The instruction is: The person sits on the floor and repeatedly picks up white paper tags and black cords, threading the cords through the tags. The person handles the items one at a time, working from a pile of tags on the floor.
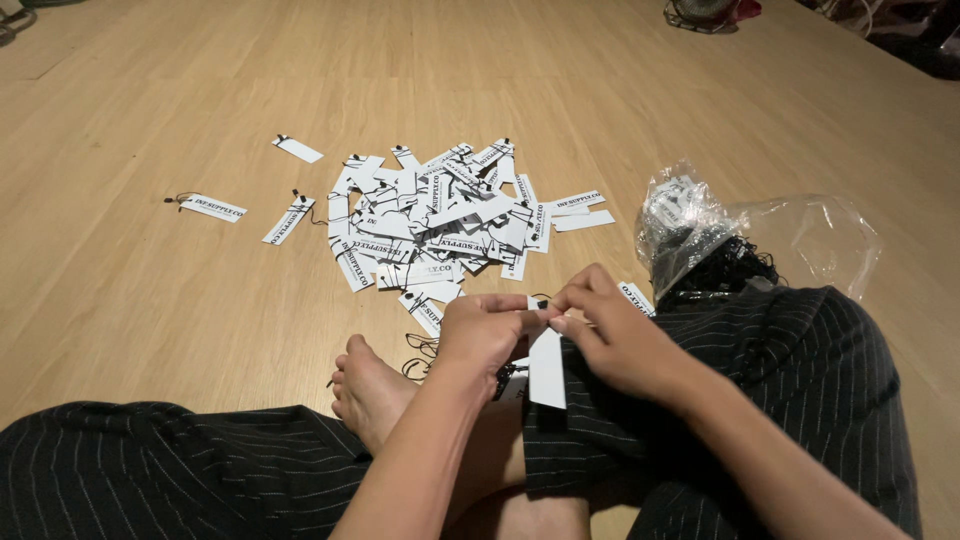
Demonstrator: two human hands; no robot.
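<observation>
A white tag is pinched by the left hand and right hand (fingers closed), just below the tag pile.

a home room, it seems: bare wood floor, a barefoot person sitting on it, tags heaped there.
</observation>
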